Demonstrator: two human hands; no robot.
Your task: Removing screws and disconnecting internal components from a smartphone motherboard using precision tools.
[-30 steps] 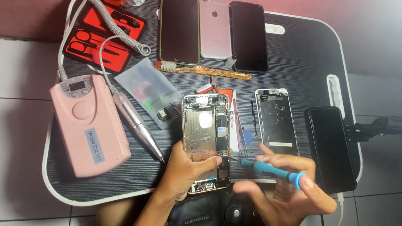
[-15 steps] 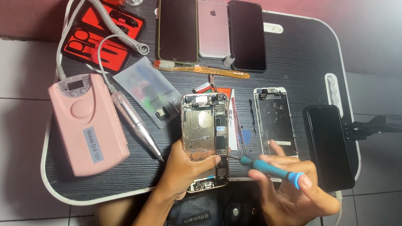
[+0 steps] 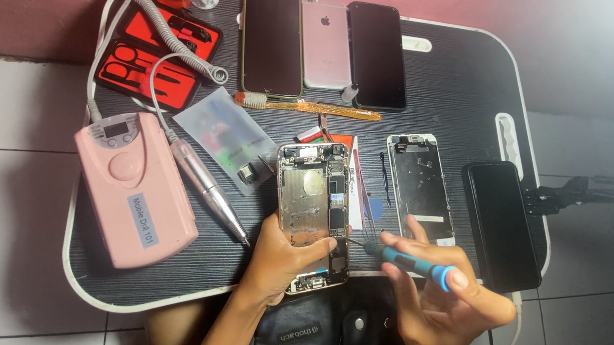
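The left hand (image 3: 275, 263) wraps its fingers around the lower part of an opened phone (image 3: 315, 213), thumb pressed across its exposed inside, holding it flat near the front edge of the dark surface (image 3: 458, 88). The right hand (image 3: 438, 299) pinches a blue-handled screwdriver (image 3: 407, 261) between thumb and fingertips, with the other fingers loosely spread; the metal tip touches the phone's lower right edge, just beside the left thumb.

Just beyond the right hand lies a detached phone screen frame (image 3: 420, 187), and to the right of that hand a black phone (image 3: 501, 224) lies face down. Between the opened phone and the frame sit small loose parts, too small to make out.

To the left of the left hand lies a pink drill box (image 3: 134, 191) with its pen-shaped handpiece (image 3: 206, 191) beside it, then a clear plastic bag (image 3: 231, 138). Farther out, well beyond both hands, three phones (image 3: 324, 45) lie side by side, next to a red tool case (image 3: 154, 55).
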